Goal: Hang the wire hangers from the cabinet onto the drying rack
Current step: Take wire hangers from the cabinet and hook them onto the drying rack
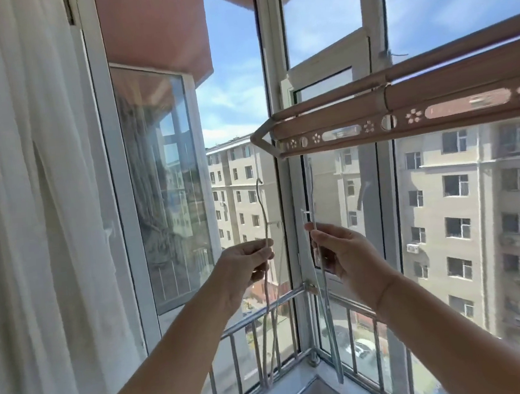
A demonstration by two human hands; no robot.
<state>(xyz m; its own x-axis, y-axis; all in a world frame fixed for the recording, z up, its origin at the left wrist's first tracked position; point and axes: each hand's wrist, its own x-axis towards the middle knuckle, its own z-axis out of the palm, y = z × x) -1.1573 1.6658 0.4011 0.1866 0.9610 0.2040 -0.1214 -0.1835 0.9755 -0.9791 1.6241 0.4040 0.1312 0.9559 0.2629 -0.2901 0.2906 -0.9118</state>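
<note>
Left hand [246, 263] fingers pinch the left hanger [263, 215], right hand [343, 255] fingers clamp the right hanger [330, 317], both held below the drying rack [403, 113]; thin, light, springy wire, probably slippery, so grip the neck just under the hook.

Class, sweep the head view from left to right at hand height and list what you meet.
White curtain → open window sash → left hand gripping the left hanger → right hand gripping the right hanger → apartment block outside.
</note>
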